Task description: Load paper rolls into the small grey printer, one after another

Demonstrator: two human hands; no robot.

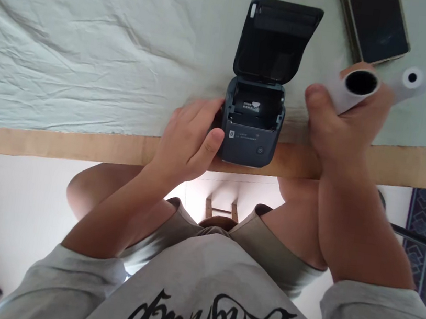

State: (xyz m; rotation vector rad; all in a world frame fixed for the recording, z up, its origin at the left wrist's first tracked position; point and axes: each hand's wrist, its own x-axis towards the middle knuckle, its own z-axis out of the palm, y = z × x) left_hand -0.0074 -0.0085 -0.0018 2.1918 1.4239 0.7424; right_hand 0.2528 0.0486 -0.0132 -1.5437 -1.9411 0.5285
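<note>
A small dark printer (248, 146) rests near the table's front edge, its black lid (274, 46) swung up and its compartment exposed. My left hand (188, 137) grips the printer's left side, with the thumb by its near left corner. To the right of the printer, my right hand (346, 125) is closed round a white paper roll (346, 98) with a wide dark hollow end facing up. Behind that hand stands a narrower white roll (407, 86) with a small core hole.
A dark phone-like slab (378, 27) lies at the back right on the pale green cloth (94, 48). Bare wood (60, 144) runs along the table's front edge. Below it are my knees, a wooden stool or chair part and a patterned strip at the right.
</note>
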